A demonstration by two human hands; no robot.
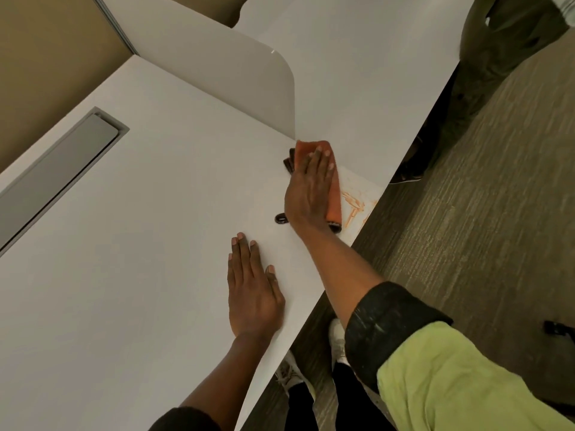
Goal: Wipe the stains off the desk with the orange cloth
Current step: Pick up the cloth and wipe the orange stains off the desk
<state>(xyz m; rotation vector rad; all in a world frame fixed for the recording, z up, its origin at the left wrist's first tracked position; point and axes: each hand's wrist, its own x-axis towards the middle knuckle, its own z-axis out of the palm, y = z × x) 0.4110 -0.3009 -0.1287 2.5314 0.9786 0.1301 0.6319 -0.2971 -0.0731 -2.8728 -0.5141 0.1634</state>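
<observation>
The right hand (pixel 308 191) is lying flat, fingers together and stretched out, pressing the orange cloth (pixel 333 194) down onto the white desk (pixel 140 275) rather than gripping it; the cloth is folded into a long pad and sitting near the desk's right edge, just in front of the end of the white divider panel (pixel 236 82). The left hand (pixel 252 293) is resting open and empty, palm down on the desk, nearer to the person and to the left of the cloth, bracing the body. Orange stains (pixel 354 203) are showing as smears immediately to the right of the cloth, between it and the desk's edge. Dark patches (pixel 281 218) are peeking out at the left side and the far end of the cloth; these may be dark trim on the cloth or further marks, and the view is too poor to say which.

The wiping looks to be under way with the smears still to clear. The risk lies in their position: a stroke towards the right could be carrying the cloth over the edge and onto the carpet (pixel 466 213), since only flat pressure is holding it. Light pressure could also be spreading the orange rather than lifting it.
</observation>
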